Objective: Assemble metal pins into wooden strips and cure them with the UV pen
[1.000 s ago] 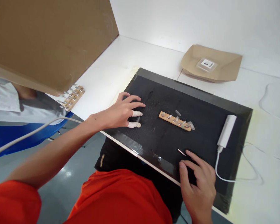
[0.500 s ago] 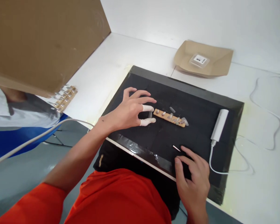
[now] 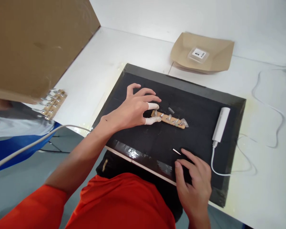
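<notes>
My left hand [image 3: 135,109] pinches a small clear plastic piece [image 3: 155,113], like a nail tip, between thumb and index finger, both in white finger covers. The piece stands at the left end of a narrow wooden strip [image 3: 166,118] with a row of metal studs. Other clear pieces sit along this strip. Another clear piece [image 3: 171,110] lies just behind it, and one [image 3: 185,122] is by its right end. My right hand [image 3: 195,178] rests low on the black mat [image 3: 143,136], fingers loosely bent and apart. Beside its index fingertip is a thin shiny metal rod [image 3: 176,151].
A white stick-shaped device [image 3: 221,124] with a cable lies on the mat's right. Behind the mat, a paper tray [image 3: 219,62] holds a clear case [image 3: 198,55]. A cardboard panel [image 3: 38,41] rises at left, with studded wooden strips [image 3: 54,105] and part of another person nearby.
My left hand has moved right relative to the strip, bringing the clear piece from beside it to over its left end. The right hand stays by the rod. The whole view has shifted slightly.
</notes>
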Available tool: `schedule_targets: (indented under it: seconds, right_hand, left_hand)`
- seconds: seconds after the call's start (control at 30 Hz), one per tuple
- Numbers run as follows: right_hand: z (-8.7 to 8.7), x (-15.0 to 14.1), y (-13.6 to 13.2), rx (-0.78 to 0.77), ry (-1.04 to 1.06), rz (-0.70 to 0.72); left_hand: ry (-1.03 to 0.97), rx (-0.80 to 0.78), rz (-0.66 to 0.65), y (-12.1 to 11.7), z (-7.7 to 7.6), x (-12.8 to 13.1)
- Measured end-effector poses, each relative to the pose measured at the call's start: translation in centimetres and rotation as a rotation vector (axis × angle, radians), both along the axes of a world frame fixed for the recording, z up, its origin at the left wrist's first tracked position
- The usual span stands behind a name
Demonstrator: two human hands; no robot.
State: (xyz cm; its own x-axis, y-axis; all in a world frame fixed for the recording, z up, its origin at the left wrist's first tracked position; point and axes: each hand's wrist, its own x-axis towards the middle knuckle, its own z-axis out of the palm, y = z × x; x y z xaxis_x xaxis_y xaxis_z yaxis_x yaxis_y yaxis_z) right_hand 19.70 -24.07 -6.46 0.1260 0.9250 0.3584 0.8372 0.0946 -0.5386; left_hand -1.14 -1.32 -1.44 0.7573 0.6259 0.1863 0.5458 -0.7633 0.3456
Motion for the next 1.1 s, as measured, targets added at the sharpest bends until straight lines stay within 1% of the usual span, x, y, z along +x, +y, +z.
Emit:
schedule_targets:
  seconds: [0.23,0.4,0.53,0.63,0.73,0.83,0.93,1.03,1.1]
  right_hand:
    - [0.0,0.0,0.0,0.007,-0.013,0.006]
    - [0.0,-0.1,0.0,0.008,-0.016,0.008]
    - [0.0,-0.1,0.0,0.016,-0.011,0.009]
    - [-0.1,0.0,-0.1,0.015,-0.007,0.013]
    - [-0.1,0.0,-0.2,0.013,-0.004,0.007]
    - [0.0,0.0,-0.2,-0.003,0.023,0.003]
    - [0.2,0.1,-0.2,-0.024,0.093,0.004]
    - [0.5,0.3,-0.2,-0.048,0.174,-0.004]
    - [0.6,0.4,-0.3,-0.071,0.223,-0.023]
  left_hand:
    - [0.002,-0.050,0.004,0.2,0.1,-0.3]
    - [-0.016,-0.039,0.014,0.0,-0.1,-0.6]
    - [-0.013,-0.045,0.037,-0.4,0.5,-0.9]
    - [-0.015,-0.103,0.045,-0.6,1.2,-1.5]
    - [0.006,-0.157,0.064,-0.2,1.3,-1.8]
    - [-0.046,-0.162,0.156,0.3,0.7,-1.4]
    - [-0.153,-0.092,0.305,0.5,0.4,-0.1]
    - [-0.182,0.023,0.417,0.9,0.9,1.6]
    - [-0.209,0.042,0.427,1.6,1.3,2.5]
